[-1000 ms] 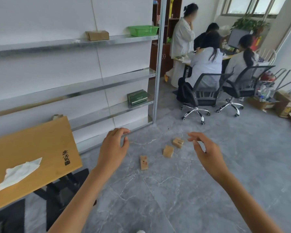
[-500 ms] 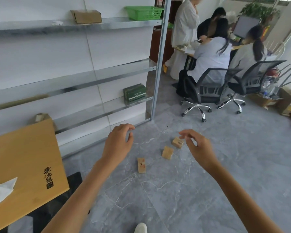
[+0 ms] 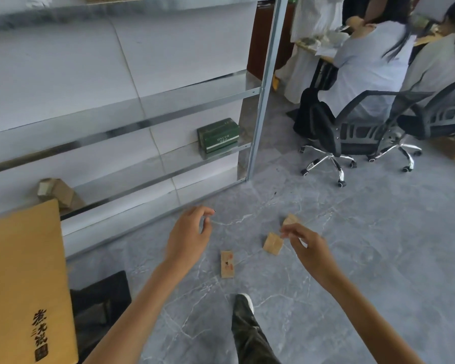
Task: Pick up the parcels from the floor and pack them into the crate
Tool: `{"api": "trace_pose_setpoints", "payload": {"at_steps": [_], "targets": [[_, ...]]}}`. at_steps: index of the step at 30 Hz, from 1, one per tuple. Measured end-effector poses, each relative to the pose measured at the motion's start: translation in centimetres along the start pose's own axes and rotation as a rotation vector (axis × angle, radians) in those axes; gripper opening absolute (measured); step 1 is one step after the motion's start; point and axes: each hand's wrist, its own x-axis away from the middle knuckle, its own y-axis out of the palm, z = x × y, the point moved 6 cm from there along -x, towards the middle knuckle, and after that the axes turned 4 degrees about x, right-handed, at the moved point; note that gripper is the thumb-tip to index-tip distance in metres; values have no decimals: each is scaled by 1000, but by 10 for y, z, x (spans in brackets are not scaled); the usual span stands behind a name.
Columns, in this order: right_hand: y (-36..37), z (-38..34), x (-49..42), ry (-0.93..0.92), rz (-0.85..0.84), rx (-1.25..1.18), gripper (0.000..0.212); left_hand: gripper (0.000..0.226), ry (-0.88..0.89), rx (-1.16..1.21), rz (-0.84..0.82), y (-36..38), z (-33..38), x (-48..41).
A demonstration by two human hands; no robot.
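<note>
Reach step: my left hand (image 3: 188,237) and right hand (image 3: 307,248) hover empty, loosely curled; next, I should pinch the parcel (image 3: 273,243) at right's nine o'clock.

Three small brown parcels lie apart on the grey floor (image 3: 378,245): near parcel (image 3: 227,264), middle parcel (image 3: 273,243), far parcel (image 3: 290,219). The left hand (image 3: 188,236) and right hand (image 3: 306,248) hover above them, fingers loosely curled, holding nothing. A green box (image 3: 218,136) sits on a metal shelf (image 3: 179,164).
</note>
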Motion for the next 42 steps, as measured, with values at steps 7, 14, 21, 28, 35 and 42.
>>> {"api": "trace_pose_setpoints", "payload": {"at_steps": [7, 14, 21, 28, 35, 42], "targets": [[49, 84, -131, 194, -114, -3, 29, 19, -201, 96, -13, 90, -66, -100], [220, 243, -252, 369, -318, 37, 31, 21, -547, 124, -169, 256, -276, -137], [460, 460, -309, 500, -602, 244, 36, 38, -880, 116, -452, 488, -533, -117], [611, 583, -310, 703, -811, -27, 52, 33, -1002, 228, -567, 648, -637, -86], [580, 543, -333, 575, -753, -74, 36, 48, -1084, 394, -417, 628, -616, -87], [434, 355, -363, 318, -560, -57, 49, 48, -1005, 349, -1, 457, -454, -170]]}}
